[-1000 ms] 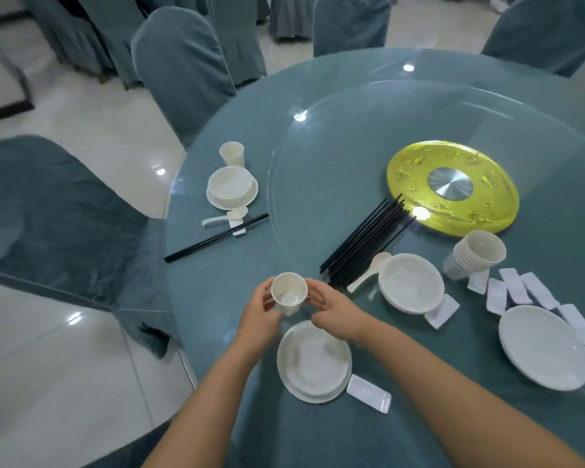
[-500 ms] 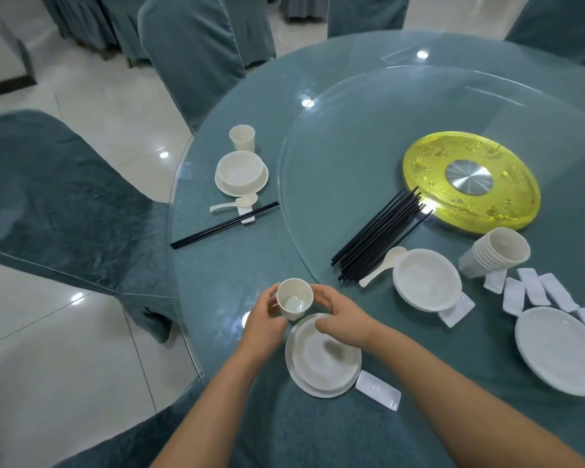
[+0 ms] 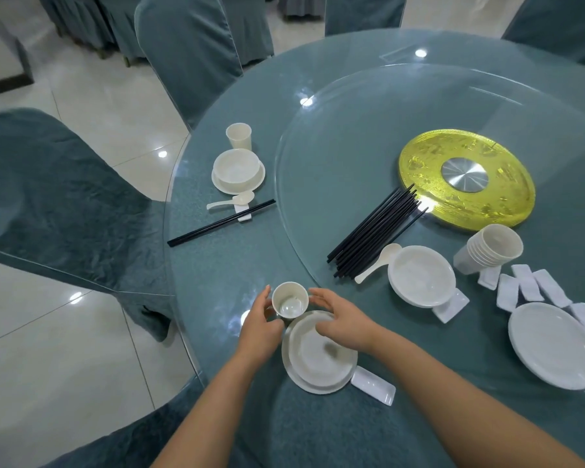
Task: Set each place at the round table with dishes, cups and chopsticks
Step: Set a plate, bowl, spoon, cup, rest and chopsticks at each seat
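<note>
At the near edge of the round teal worktop [image 3: 223, 265], the left hand [image 3: 257, 327] grips a small white plastic cup [image 3: 289, 300] just beyond the stacked white plate and bowl [image 3: 318, 358]; the right hand [image 3: 343, 322] hovers beside it, fingers loose. It looks light and tippy, best held by its sides. Open room lies leftward.

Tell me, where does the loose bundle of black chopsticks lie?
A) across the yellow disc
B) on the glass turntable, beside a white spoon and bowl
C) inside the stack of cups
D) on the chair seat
B: the bundle of chopsticks lies on the glass turntable, with the white spoon and bowl just right of it.
</note>
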### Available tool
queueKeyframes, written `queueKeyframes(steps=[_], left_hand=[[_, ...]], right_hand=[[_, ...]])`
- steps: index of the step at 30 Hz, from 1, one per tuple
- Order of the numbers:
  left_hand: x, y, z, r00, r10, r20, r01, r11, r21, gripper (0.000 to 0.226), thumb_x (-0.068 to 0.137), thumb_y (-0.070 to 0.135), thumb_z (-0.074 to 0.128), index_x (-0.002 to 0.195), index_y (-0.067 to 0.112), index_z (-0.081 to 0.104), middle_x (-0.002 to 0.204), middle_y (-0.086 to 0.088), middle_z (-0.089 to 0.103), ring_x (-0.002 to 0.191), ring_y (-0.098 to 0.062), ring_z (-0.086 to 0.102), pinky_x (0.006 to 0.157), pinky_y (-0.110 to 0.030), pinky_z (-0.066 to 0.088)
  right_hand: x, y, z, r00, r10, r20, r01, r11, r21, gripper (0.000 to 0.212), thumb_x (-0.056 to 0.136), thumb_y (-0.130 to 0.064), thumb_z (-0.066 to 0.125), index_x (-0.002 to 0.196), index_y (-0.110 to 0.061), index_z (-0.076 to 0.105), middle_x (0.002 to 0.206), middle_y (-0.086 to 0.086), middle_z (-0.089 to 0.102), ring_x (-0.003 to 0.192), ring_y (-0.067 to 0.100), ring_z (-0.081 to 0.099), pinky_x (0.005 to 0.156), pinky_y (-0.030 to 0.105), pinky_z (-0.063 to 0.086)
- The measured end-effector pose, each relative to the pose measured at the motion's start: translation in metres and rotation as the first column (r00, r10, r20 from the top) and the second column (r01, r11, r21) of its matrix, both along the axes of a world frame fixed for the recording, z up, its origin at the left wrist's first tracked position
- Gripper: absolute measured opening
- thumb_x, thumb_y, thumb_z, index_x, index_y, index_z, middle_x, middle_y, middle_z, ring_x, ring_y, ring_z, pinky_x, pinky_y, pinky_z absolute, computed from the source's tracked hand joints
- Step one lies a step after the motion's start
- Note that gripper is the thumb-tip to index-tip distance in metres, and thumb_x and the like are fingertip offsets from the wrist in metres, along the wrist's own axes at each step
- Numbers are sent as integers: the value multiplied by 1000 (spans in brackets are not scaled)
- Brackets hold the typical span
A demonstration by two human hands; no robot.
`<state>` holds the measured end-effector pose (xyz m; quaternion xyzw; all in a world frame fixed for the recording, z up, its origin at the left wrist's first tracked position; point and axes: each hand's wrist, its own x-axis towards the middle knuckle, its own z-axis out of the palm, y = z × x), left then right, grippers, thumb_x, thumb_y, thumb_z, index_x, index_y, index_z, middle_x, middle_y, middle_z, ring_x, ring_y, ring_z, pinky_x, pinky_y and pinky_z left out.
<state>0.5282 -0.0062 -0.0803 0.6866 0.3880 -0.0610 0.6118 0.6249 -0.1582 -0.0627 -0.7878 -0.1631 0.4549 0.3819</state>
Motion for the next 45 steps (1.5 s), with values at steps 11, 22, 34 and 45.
queueKeyframes(steps=[11,22,34,45], left_hand=[[47,0,56,978,71,196,-102,982,156,51,87,-7,45,133,13,51,126,-3,55,122,-17,51,106,-35,40],[103,-73,60,932,-352,81,302,883,360,41,87,7,54,127,12,57,120,-6,62,106,-20,59,96,-35,47],[147,-97,18,846,-468,-256,517,598,613,31,87,27,60,115,13,65,114,-5,65,101,-26,61,83,-37,51],[164,-104,9,781,-453,-431,601,354,717,28,90,42,57,74,19,58,84,0,61,75,-22,57,59,-30,44]], right_hand=[[16,-55,35,952,-214,220,218,976,6,54,84,-11,54,134,-30,49,126,-8,58,120,6,51,104,25,38],[32,-149,68,830,-295,473,359,932,-49,51,89,-17,53,138,-29,46,132,-6,55,115,14,52,94,25,39],[56,-193,54,833,-307,461,388,917,-90,50,88,-16,51,138,-25,48,136,-5,54,126,12,48,100,25,37],[75,-188,29,848,-325,419,388,919,-73,51,87,-14,49,137,-24,49,137,-7,52,126,12,45,106,29,36]])
